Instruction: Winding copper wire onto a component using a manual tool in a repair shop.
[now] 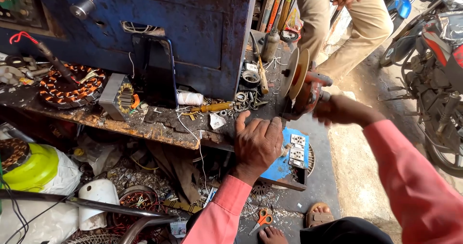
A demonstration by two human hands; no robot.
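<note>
resting flat on the near edge of the worktop [159, 128], the left hand [258, 142] lies with fingers spread and holds nothing. just right of it the right hand [337, 110] is closed around the body of a small grinding tool [308, 92], whose pale round disc [295, 72] stands on edge above the worktop corner; the motion blur makes it hard to tell whether the disc is turning. no workpiece touches the disc, so the grinding looks not yet begun or paused. the worktop is scarred, rusty wood strewn with steel rings [241, 98], a yellow-handled screwdriver [212, 107] and a white thread spool [189, 98]. farther left lies a copper-wound stator [72, 85], glossy and ribbed. behind rises a chipped blue metal cabinet [193, 27].
</note>
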